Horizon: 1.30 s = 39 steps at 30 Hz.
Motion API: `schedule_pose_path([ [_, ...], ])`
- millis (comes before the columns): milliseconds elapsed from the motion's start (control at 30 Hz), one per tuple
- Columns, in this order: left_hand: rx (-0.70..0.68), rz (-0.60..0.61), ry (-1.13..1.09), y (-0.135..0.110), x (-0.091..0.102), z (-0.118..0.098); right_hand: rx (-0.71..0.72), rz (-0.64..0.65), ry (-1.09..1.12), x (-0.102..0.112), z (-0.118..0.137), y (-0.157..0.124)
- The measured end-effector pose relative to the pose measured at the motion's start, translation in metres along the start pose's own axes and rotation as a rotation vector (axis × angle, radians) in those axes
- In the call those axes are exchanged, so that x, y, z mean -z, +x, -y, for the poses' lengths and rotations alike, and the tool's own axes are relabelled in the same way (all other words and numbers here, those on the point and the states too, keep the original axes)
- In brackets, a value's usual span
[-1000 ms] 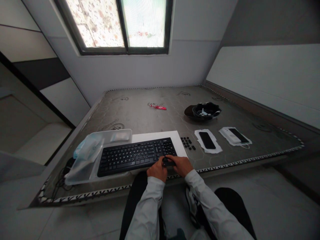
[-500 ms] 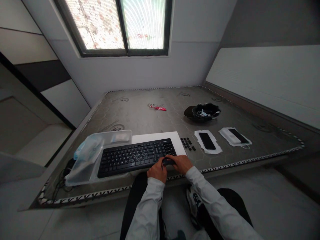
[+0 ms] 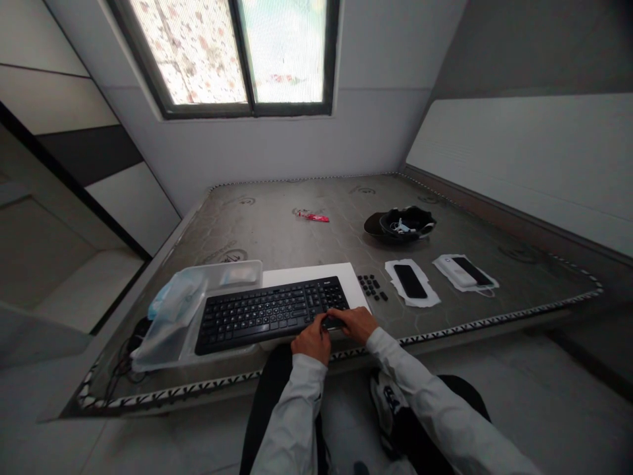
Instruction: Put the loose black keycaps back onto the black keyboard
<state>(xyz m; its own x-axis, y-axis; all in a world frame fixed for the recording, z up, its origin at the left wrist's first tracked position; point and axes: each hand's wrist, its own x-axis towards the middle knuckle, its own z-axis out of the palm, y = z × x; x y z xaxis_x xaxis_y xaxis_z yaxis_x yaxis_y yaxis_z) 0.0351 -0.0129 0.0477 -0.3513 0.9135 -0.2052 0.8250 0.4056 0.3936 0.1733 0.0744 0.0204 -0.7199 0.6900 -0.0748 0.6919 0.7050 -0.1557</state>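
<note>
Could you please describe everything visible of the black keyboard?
The long, black, plastic-looking keyboard has pale-marked keys, a number pad at its right end and a pale mark above that. It lies keys up, slightly slanted, its left part over the clear plastic tray, its right over the flat white panel. The left hand and right hand meet at its near right corner, partly hiding it; whether they grip it is unclear.
</note>
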Motion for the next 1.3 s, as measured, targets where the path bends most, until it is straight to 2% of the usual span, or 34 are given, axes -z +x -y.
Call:
schedule_pose_path([
  [200,-0.004,-0.014,0.006,0.002,-0.004,0.002,0.007,-0.122,0.11,-0.014,-0.011,-0.01],
  [367,-0.014,-0.027,-0.008,0.003,-0.006,0.002,-0.056,-0.257,0.126,-0.023,-0.02,-0.021],
  [633,-0.037,-0.055,-0.005,0.004,-0.01,0.005,-0.048,-0.096,0.032,-0.018,-0.011,-0.021],
  [967,0.002,-0.047,-0.005,0.004,-0.009,0.003,0.006,-0.057,-0.042,-0.005,-0.002,-0.01],
  [1300,0.041,-0.03,0.0,0.003,-0.006,0.002,0.095,-0.018,-0.109,0.002,-0.014,-0.003],
])
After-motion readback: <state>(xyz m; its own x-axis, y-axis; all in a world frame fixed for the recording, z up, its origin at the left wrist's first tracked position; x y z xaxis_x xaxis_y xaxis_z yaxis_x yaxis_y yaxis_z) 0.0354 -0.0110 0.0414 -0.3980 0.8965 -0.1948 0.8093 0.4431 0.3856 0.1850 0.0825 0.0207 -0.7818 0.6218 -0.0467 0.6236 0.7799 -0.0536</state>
